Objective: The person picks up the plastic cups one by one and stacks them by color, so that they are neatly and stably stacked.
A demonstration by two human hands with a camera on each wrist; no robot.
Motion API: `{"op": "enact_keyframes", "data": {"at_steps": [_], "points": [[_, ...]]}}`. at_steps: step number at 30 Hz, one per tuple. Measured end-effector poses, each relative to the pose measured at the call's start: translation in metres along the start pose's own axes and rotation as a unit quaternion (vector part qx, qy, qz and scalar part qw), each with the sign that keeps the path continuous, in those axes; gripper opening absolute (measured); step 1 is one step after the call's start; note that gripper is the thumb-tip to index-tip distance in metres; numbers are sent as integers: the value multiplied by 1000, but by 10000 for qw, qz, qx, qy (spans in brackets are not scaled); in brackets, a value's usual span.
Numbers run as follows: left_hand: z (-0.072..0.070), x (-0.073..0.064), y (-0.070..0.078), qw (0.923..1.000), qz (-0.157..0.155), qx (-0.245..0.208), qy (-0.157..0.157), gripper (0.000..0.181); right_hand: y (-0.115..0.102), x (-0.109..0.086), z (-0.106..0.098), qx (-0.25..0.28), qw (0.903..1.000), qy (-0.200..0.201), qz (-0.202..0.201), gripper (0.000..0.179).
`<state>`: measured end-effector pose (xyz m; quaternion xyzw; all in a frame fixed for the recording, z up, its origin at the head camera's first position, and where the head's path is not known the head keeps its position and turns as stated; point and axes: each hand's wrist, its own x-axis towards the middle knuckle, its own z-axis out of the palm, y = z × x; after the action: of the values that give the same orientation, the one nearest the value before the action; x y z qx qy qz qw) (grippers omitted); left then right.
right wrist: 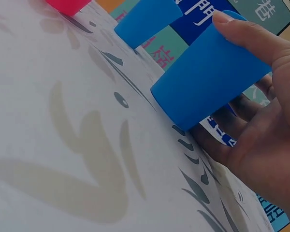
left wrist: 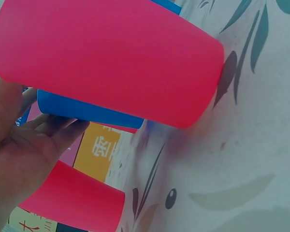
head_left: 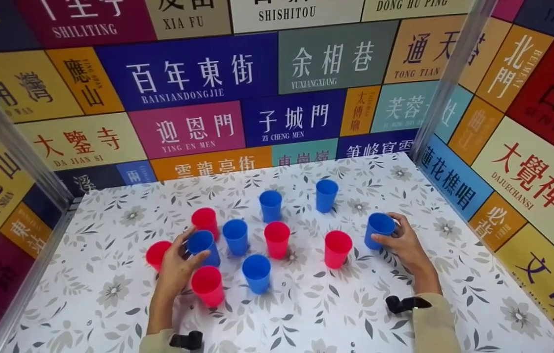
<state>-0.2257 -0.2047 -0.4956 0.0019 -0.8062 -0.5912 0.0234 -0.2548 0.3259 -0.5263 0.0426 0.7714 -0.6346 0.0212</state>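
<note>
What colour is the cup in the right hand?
The cup in the right hand is plain blue; the right wrist view shows it best.

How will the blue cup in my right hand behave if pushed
The blue cup looks hollow and thin-rimmed, so probably light. It narrows toward its base, so a high push might tip it. Its smooth sides could slip.

Cups point(head_left: 277, 240) are standing across the table point(head_left: 316, 314), more crowding the left hand point(head_left: 175, 267) than the right hand point(head_left: 407, 246); a wall point(head_left: 326, 59) is standing behind.
</note>
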Motion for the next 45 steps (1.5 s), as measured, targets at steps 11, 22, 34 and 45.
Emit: {"op": "enact_keyframes", "data": {"at_steps": [11, 22, 34, 45], "points": [[-7, 3, 23, 9998, -42, 195, 45, 74, 3, 2, 2, 112, 9999, 58, 62, 83], [-15, 3, 53, 9992, 344, 210, -44, 72, 4, 4, -1, 105, 9999, 3, 114, 86], [-4, -6, 89, 9935, 602, 864, -444, 72, 8, 3, 1, 319, 9993, 25, 214, 93], [18, -4, 127, 9826, 1026, 1320, -809, 76, 9, 3, 2, 302, 9993, -67, 200, 93]]}}
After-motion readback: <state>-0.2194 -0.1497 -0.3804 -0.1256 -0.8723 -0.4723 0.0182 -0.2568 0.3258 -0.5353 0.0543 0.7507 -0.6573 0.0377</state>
